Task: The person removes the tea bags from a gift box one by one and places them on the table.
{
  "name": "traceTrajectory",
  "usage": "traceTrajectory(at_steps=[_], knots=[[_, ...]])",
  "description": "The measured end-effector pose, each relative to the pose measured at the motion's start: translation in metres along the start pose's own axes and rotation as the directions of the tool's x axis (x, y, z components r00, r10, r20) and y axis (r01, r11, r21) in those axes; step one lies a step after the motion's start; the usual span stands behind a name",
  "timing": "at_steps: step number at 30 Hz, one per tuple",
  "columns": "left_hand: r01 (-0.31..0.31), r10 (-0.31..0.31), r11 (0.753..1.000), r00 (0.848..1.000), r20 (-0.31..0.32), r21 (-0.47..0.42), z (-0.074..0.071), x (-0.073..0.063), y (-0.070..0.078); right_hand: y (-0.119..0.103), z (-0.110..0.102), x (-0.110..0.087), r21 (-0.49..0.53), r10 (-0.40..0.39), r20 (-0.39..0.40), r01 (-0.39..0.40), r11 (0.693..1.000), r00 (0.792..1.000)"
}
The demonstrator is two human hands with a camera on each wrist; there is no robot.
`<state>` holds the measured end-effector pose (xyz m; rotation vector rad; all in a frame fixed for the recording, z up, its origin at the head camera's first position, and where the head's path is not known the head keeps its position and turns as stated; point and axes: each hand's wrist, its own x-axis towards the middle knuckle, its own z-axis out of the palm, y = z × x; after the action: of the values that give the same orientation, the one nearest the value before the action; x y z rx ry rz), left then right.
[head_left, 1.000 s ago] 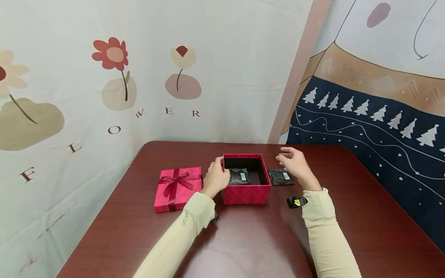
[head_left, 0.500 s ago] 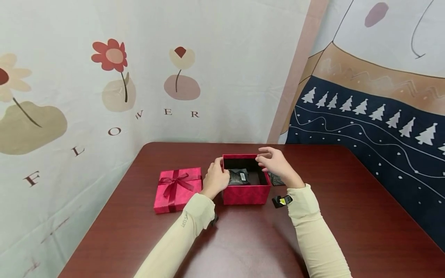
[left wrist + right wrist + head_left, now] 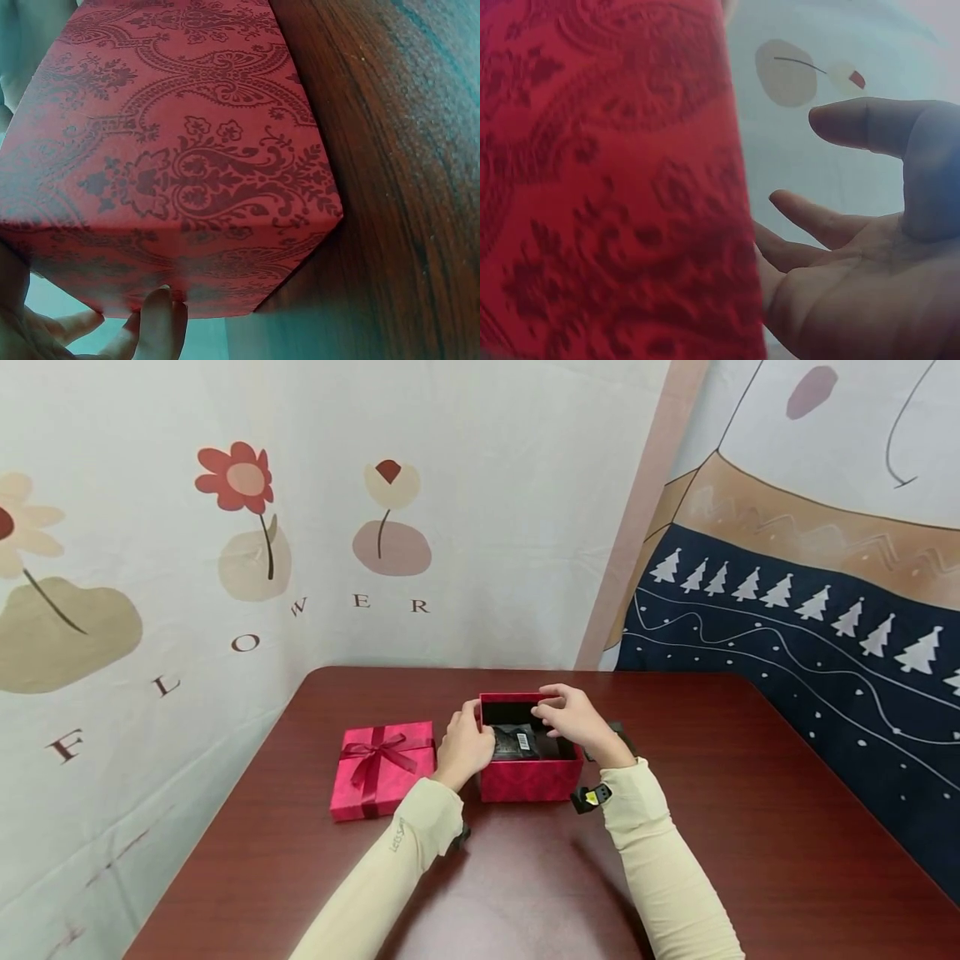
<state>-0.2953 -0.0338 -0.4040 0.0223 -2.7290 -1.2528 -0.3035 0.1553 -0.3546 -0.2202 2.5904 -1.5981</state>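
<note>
A red patterned gift box stands uncovered on the table, with a black packet bearing a white label inside at the left. My left hand grips the box's left wall, its thumb over the rim. Its fingers touch the outer side in the left wrist view. Over the box's right part hangs my right hand, fingers apart and nothing between them; the right wrist view shows the thumb well away from the fingers. A second black packet lies right of the box, mostly hidden behind the right wrist.
The red lid with a dark ribbon bow lies left of the box. The brown table reaches a flower-print cloth at the back and a dark tree-print cloth at the right.
My right hand has moved left from above the second packet to over the box. The left hand keeps its grip on the box, which has barely shifted.
</note>
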Motion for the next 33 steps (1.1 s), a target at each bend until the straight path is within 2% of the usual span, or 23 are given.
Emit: traceTrajectory(at_steps=[10, 16, 26, 33], knots=[[0.009, -0.009, 1.0, 1.0, -0.001, 0.008, 0.001, 0.002, -0.001, 0.005, 0.014, 0.009, 0.007, 0.059, -0.011, -0.059, 0.998, 0.998], [0.012, -0.012, 1.0, 1.0, -0.006, 0.012, 0.001, 0.004, -0.002, 0.003, 0.018, 0.012, 0.002, 0.064, 0.0, -0.064, 0.998, 0.998], [0.01, -0.01, 1.0, 1.0, 0.001, 0.0, 0.001, 0.002, 0.0, 0.01, 0.026, 0.018, -0.016, 0.135, 0.025, -0.134, 0.991, 0.991], [0.01, -0.01, 1.0, 1.0, -0.006, 0.008, 0.003, 0.002, -0.001, 0.016, 0.03, 0.023, -0.027, 0.145, 0.014, -0.144, 0.989, 0.989]])
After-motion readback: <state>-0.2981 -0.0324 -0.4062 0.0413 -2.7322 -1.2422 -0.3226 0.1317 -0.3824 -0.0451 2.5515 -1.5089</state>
